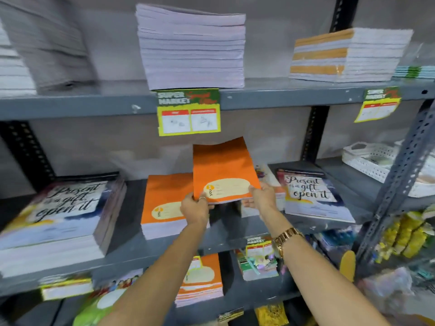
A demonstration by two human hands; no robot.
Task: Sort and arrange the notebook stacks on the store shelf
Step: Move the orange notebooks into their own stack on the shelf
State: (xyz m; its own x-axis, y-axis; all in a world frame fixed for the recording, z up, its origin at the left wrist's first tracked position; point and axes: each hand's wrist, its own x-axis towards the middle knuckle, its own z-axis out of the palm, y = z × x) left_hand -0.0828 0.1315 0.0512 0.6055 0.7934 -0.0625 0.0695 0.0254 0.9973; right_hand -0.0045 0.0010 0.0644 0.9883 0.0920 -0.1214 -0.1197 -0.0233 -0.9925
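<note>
Two hands carry one thin bundle of orange notebooks [223, 170], tilted up above the middle shelf [164, 250]. Your left hand [194, 208] and right hand [261, 196] each have their grip clamped on a lower corner. Lower it flat, then square its edges onto the orange stack [164, 203] just beside.

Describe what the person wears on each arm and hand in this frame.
Both forearms are bare, with no sleeves in view. The left hand carries a thin silver-looking ring on one finger. The right hand has no ring that I can see; its wrist wears a gold-coloured watch with a chunky link band. No gloves.
</note>
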